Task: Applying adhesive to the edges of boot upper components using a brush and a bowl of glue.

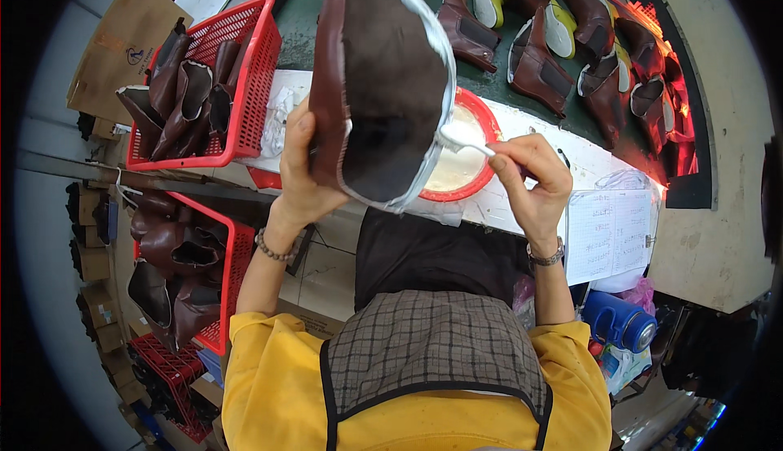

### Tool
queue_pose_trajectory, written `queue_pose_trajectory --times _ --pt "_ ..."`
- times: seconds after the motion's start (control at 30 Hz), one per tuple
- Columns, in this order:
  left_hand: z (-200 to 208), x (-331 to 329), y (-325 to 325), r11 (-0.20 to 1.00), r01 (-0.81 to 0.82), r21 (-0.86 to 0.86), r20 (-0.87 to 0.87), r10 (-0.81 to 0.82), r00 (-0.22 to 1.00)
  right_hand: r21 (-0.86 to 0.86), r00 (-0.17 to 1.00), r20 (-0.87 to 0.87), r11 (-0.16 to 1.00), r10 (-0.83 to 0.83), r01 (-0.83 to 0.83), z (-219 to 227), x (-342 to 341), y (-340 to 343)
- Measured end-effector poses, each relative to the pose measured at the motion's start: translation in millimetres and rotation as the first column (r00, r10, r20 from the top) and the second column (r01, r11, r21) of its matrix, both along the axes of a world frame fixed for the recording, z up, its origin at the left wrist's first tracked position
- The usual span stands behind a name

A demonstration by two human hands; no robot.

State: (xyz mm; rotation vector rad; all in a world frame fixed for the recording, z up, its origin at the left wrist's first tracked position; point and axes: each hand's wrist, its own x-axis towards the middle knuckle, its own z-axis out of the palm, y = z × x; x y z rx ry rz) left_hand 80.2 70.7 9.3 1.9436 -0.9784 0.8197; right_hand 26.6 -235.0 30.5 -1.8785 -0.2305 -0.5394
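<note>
My left hand [302, 170] is closed around a brown leather boot upper [326, 84], holding it up with its dark, hollow inside toward me. White paste or glue coats the rim along its right and lower edge. In my right hand [534, 182], pinched between thumb and fingers, is a small white-handled brush [466, 139]. The brush head touches or nearly touches the coated rim at the lower right. Behind the upper, partly hidden by it, a round red basin [492, 117] holds a creamy white liquid.
Red baskets of brown boot uppers stand at the left, an upper basket [265, 84] and a lower basket [236, 288]. Brown boots [538, 68] and yellow-green boot forms lie on the dark green surface [306, 31]. A written notebook [608, 235] and blue bottle [620, 320] are at right.
</note>
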Motion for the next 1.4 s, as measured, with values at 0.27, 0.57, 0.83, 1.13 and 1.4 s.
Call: queue_pose_trajectory --times 0.27,0.57,0.83,1.13,1.4 --pt "-31 -50 68 0.972 0.092 0.218 -0.354 -0.009 0.935 0.039 1.0 -0.011 0.999 0.018 -0.018 -10 35 -17" --pt "-18 -86 98 0.992 -0.028 -0.124 -0.956 -0.112 0.27 -0.37 0.979 -0.18 0.929 -0.091 0.018 -28 57 -27" --pt "-36 -62 106 0.789 0.037 -0.613 -0.79 -0.612 -0.041 -0.562 0.991 -0.074 0.825 -0.114 0.053 -11 44 -31" --pt "-28 -28 96 0.35 -0.007 -0.937 -0.338 -0.911 -0.237 -0.408 0.993 0.101 0.913 0.055 -0.009 14 33 -30" --pt "-35 -18 69 0.337 -0.003 -0.941 -0.329 -0.921 -0.207 -0.302 0.987 0.073 0.946 0.145 -0.117 25 49 -14"
